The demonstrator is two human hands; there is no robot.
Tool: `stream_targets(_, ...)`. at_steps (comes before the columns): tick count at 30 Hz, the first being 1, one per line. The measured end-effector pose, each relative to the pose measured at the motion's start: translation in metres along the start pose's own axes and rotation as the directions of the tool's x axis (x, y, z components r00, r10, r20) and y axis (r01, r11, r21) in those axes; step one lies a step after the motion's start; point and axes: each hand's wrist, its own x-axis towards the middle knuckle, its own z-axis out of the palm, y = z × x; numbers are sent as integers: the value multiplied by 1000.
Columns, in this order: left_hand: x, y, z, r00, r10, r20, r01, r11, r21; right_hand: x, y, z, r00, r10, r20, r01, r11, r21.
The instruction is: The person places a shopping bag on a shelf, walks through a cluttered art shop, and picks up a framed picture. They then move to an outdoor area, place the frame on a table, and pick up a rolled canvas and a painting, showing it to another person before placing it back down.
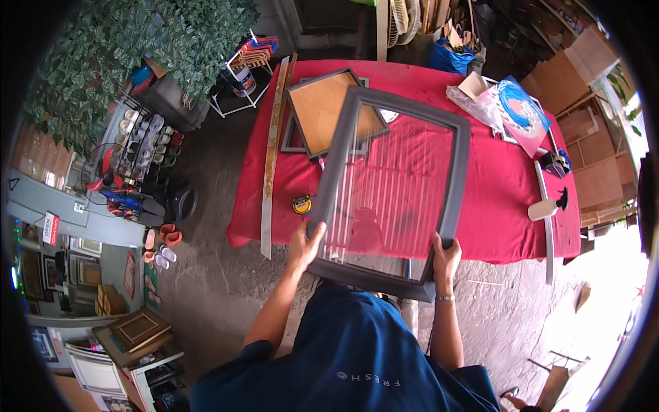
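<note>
Between my hands is a dark grey picture frame (456,185) with a clear glass pane (398,192) that throws back streaks of light. My left hand (306,246) grips its left side near the lower corner, thumb on the front. On the opposite side, my right hand (445,259) is closed round the lower right edge. The frame is tilted over the near part of a table with a red cloth (501,185). Just beyond my left hand lies a yellow and black tape measure (302,204). A wooden panel in a dark frame (319,113) rests behind the held frame, partly hidden by it.
A long metal straightedge (272,158) lies along the table's left side. At the right are a spray bottle (544,209), a blue and pink painting (516,110) and a light strip (547,240) overhanging the near edge. A shoe rack (143,144) stands left; stacked frames (139,328) sit lower left.
</note>
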Motion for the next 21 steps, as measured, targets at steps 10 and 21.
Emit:
stream_targets(10, 237, -38, -89, 994, 30, -106, -10, 983, 183, 111, -113, 213, 991, 15, 134, -29, 994, 109)
stream_targets(21, 404, -111, -96, 994, -104, -19, 106, 969, 224, 168, -131, 344, 993, 117, 18, -117, 993, -6)
